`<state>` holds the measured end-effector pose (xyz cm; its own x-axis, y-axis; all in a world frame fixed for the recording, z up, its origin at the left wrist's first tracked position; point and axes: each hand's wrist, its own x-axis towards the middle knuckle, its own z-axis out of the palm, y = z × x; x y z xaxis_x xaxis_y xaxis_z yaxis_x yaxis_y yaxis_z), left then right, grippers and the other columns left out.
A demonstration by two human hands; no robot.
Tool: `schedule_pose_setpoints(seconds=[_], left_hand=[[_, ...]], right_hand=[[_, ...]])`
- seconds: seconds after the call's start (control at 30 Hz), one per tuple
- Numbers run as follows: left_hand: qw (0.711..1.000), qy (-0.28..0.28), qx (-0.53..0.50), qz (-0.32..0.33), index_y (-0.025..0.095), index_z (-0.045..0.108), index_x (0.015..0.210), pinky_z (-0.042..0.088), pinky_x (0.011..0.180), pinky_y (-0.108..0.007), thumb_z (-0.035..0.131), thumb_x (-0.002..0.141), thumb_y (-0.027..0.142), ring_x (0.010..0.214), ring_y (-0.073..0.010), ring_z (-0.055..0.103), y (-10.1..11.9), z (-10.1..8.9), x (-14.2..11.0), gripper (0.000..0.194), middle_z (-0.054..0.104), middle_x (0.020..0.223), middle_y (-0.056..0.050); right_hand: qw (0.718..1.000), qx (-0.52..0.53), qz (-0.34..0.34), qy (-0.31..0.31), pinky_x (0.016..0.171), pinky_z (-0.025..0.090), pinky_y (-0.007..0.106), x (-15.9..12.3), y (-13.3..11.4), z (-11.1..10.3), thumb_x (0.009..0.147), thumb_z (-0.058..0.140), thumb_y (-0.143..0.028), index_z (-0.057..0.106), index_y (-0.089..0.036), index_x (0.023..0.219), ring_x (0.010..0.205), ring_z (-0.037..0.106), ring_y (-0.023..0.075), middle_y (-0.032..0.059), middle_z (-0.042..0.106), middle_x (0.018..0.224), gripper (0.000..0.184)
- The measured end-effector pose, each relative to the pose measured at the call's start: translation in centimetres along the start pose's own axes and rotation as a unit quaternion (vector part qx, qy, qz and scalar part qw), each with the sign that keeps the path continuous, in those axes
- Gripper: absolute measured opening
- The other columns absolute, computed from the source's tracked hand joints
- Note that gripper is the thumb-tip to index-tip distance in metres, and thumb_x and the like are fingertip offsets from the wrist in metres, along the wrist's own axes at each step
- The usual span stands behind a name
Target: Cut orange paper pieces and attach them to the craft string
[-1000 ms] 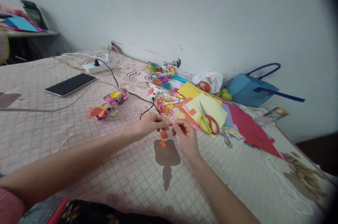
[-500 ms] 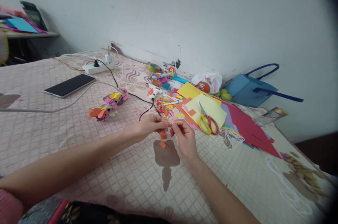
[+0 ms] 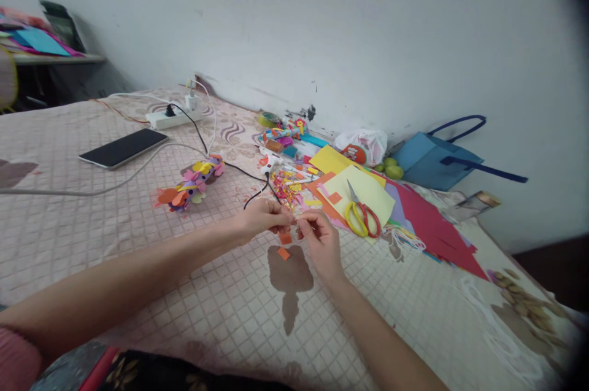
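My left hand (image 3: 265,218) and my right hand (image 3: 321,242) meet fingertip to fingertip above the quilted cloth (image 3: 221,311). Both are closed in a pinch. Whatever lies between the fingertips is too small and too covered to make out. Just below them is a small orange paper piece (image 3: 286,237), and a second orange paper piece (image 3: 283,253) lies on a brown patch of the cloth. To the left rests a purple craft roll (image 3: 191,183) covered in coloured paper petals. Scissors (image 3: 362,213) with yellow and red handles lie on pale yellow paper (image 3: 380,191) to the right.
A white glue gun (image 3: 270,162) with a black cord sits beyond my hands, near scattered paper scraps (image 3: 286,189). A phone (image 3: 123,148) and a power strip (image 3: 172,116) are at left. Red paper (image 3: 432,225), white string (image 3: 499,329) and a blue bag (image 3: 437,158) are at right.
My hands stay together in almost the same place, with only a slight shift of the fingers. The camera view has moved a little.
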<state>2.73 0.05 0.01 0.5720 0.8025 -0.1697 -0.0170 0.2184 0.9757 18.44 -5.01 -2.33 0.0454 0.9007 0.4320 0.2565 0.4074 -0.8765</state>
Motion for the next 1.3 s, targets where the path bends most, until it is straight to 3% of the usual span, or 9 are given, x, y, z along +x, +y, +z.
schedule_pose_setpoints(seconds=[0.17, 0.4, 0.83, 1.03, 1.3], left_hand=[[1.000, 0.003, -0.018, -0.002, 0.011, 0.061, 0.059, 0.033, 0.049, -0.019, 0.070, 0.064, 0.032, 0.046, -0.0058, 0.047, 0.0, 0.4, -0.1, 0.023, 0.055, 0.048, 0.002], [0.999, -0.019, -0.047, -0.003, 0.011, 0.063, 0.062, 0.037, 0.053, -0.020, 0.076, 0.060, 0.036, 0.053, -0.0068, 0.051, 0.1, 0.1, -0.1, 0.028, 0.061, 0.057, 0.000], [0.996, -0.022, -0.088, 0.004, 0.012, 0.056, 0.057, 0.033, 0.052, -0.020, 0.072, 0.065, 0.033, 0.050, -0.0057, 0.047, -0.9, 0.4, 0.2, 0.027, 0.055, 0.052, 0.002], [0.993, -0.032, -0.111, -0.012, 0.012, 0.054, 0.059, 0.035, 0.053, -0.021, 0.071, 0.066, 0.032, 0.050, -0.0064, 0.048, -1.3, 0.6, 0.3, 0.027, 0.055, 0.054, 0.002], [0.994, -0.056, -0.094, 0.014, 0.010, 0.065, 0.070, 0.039, 0.058, -0.022, 0.074, 0.065, 0.037, 0.056, -0.0080, 0.054, -1.1, 0.3, 0.2, 0.029, 0.062, 0.063, -0.001]], right_hand=[[0.999, 0.031, 0.014, 0.006, 0.060, 0.043, 0.026, -0.3, 0.0, 0.4, 0.085, 0.054, -0.027, 0.059, -0.021, 0.079, 0.065, 0.051, 0.0122, 0.0002, 0.055, 0.077, 0.010], [0.988, 0.120, 0.093, 0.024, 0.055, 0.041, 0.024, -0.1, 0.7, 0.6, 0.084, 0.057, -0.035, 0.058, -0.020, 0.078, 0.056, 0.049, 0.0113, -0.0014, 0.055, 0.065, 0.016], [0.985, 0.136, 0.097, 0.041, 0.054, 0.040, 0.023, -0.5, 0.7, 1.0, 0.082, 0.059, -0.034, 0.058, -0.020, 0.079, 0.057, 0.048, 0.0101, -0.0025, 0.053, 0.067, 0.014], [0.934, 0.307, 0.178, 0.022, 0.051, 0.042, 0.022, -0.3, 0.2, 1.2, 0.077, 0.065, -0.034, 0.055, -0.022, 0.076, 0.061, 0.051, 0.0096, -0.0016, 0.056, 0.082, 0.016], [0.920, 0.324, 0.220, 0.017, 0.051, 0.043, 0.022, 0.0, 0.3, 0.9, 0.073, 0.068, -0.035, 0.055, -0.021, 0.073, 0.061, 0.053, 0.0108, -0.0007, 0.058, 0.078, 0.018]])
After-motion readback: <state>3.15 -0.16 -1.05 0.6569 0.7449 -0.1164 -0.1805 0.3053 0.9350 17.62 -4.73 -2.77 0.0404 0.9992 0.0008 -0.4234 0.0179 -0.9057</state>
